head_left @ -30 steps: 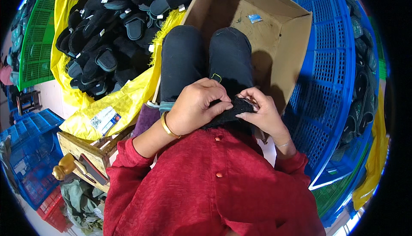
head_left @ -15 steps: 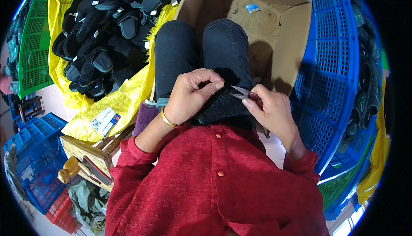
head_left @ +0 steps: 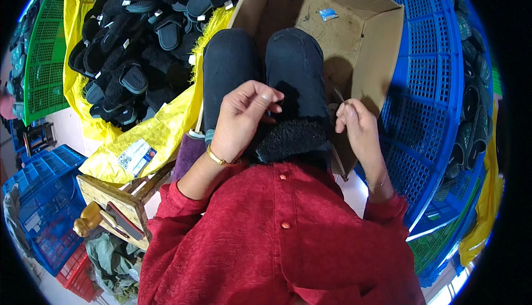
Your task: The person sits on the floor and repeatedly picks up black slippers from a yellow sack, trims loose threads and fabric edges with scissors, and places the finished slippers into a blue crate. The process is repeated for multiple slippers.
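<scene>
Across my lap lies a black fluffy slipper point(head_left: 292, 140), its pile facing up. My left hand point(head_left: 243, 117), with a gold bracelet at the wrist, is above its left end, thumb and fingertips pinched together. Whatever sits in that pinch is too small and dark to make out. Off to the slipper's right, my right hand point(head_left: 359, 126) is closed around small scissors point(head_left: 338, 93). Only a thin strip of their blades shows, pointing up and away; the handles are hidden in my fingers.
Many black slippers point(head_left: 133, 77) are heaped on a yellow sack point(head_left: 160, 133) at left. An open cardboard box point(head_left: 382, 55) stands beyond my knees, with blue crates point(head_left: 426, 83) along its right. A wooden stool point(head_left: 108, 194) with tools is at lower left.
My right hand has drawn away to the right, and the scissors have turned from level, spread blades to upward-pointing. My left hand has shifted slightly, uncovering more of the slipper.
</scene>
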`<move>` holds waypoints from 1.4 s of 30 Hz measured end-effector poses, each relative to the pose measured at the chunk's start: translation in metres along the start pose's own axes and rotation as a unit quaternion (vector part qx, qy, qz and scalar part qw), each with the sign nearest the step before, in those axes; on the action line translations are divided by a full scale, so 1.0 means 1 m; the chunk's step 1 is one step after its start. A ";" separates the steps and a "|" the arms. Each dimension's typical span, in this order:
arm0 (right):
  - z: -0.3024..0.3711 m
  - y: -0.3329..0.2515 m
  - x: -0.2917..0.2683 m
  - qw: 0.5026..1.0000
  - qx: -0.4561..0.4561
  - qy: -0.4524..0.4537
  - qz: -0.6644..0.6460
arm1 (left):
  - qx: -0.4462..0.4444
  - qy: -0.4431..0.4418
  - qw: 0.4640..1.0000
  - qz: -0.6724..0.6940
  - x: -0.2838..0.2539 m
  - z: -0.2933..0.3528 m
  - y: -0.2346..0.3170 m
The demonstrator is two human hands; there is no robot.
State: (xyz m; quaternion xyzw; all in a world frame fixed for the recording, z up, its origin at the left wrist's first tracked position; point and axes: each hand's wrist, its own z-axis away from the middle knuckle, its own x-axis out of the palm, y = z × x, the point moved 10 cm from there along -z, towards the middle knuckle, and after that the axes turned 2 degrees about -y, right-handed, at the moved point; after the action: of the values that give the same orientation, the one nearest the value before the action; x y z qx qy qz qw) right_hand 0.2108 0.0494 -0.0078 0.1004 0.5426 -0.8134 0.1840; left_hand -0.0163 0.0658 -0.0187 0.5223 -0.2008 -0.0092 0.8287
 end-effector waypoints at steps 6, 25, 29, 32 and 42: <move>0.026 0.004 0.043 0.995 -0.019 -0.071 -0.073 | 0.140 -0.002 0.980 -0.143 0.013 0.008 0.036; -0.008 -0.098 0.057 0.956 -0.143 -0.076 -0.244 | -0.071 0.075 0.913 0.395 -0.046 -0.003 -0.021; -0.008 -0.128 0.071 0.958 -0.177 -0.078 -0.209 | -0.048 -0.003 0.894 0.445 -0.030 -0.007 -0.029; -0.009 -0.158 0.080 0.966 -0.252 -0.051 -0.036 | -0.071 0.054 0.909 0.406 -0.021 -0.003 -0.027; -0.041 -0.099 -0.002 0.989 -0.113 0.041 -0.081 | 0.140 0.050 0.960 -0.239 -0.014 -0.026 0.078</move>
State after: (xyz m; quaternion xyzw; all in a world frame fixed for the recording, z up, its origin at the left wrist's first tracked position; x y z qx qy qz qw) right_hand 0.1709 0.1218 0.0605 0.0681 0.6447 -0.7540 0.1055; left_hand -0.0352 0.1270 0.0345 0.6657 -0.0277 -0.1525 0.7299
